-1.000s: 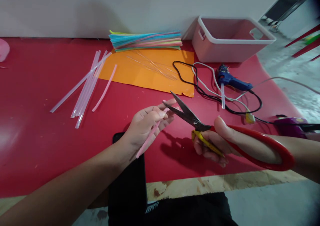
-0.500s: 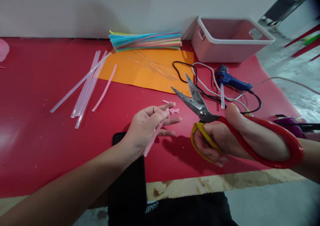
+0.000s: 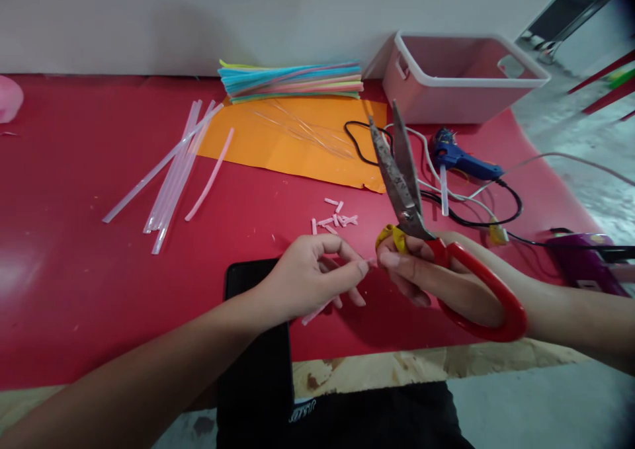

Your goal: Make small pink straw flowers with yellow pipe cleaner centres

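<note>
My left hand (image 3: 302,274) is closed in a pinch on a short pink pipe cleaner (image 3: 315,314). One end hangs below the palm; the other shows at the fingertips. Against that tip rest the fingers of my right hand (image 3: 436,280), which also grips scissors (image 3: 401,184) with red and yellow handles. The blades point up and away, slightly parted, with nothing between them. Just beyond my left hand, several small cut pink pieces (image 3: 338,220) lie scattered on the red tabletop (image 3: 268,211). Under my left wrist is a black phone (image 3: 255,363).
A curved pink pipe cleaner (image 3: 211,176) and several glue sticks (image 3: 173,171) lie left. Behind, a coloured pipe cleaner bundle (image 3: 292,80) rests by orange paper (image 3: 238,141). Right are a pink bin (image 3: 461,102), a blue glue gun (image 3: 466,161), cables and a purple object (image 3: 583,260).
My right hand has moved left to meet my left fingertips, and the scissors have swung upright with blades closer together. My left hand has turned and shifted right, uncovering more pink pieces.
</note>
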`<control>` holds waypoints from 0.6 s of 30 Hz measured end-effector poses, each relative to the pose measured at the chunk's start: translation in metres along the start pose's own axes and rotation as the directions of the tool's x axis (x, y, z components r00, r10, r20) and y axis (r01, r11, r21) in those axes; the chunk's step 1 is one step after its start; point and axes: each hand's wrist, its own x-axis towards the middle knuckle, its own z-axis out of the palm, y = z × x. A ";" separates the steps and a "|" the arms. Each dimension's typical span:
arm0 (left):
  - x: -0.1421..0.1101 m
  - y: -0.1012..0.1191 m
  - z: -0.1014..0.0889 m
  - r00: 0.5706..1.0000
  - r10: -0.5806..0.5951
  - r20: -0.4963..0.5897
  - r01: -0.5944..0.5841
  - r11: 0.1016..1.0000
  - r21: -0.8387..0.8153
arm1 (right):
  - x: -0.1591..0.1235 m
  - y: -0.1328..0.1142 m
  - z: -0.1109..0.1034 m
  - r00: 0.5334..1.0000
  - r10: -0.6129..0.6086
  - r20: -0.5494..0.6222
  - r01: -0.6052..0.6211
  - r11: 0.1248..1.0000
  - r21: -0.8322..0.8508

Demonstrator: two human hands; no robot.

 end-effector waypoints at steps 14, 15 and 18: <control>0.004 0.003 0.000 1.000 -0.015 -0.003 0.014 0.998 -0.069 | 0.011 -0.008 -0.005 0.994 -0.057 -0.098 0.052 0.997 -0.057; 0.004 0.004 0.001 1.000 -0.020 -0.001 0.020 0.995 -0.093 | 0.012 -0.007 -0.007 0.992 -0.056 -0.115 0.049 0.997 -0.061; 0.005 0.004 0.001 1.000 -0.010 -0.022 0.007 0.995 -0.098 | 0.012 -0.007 -0.012 0.990 -0.066 -0.127 0.056 0.995 -0.084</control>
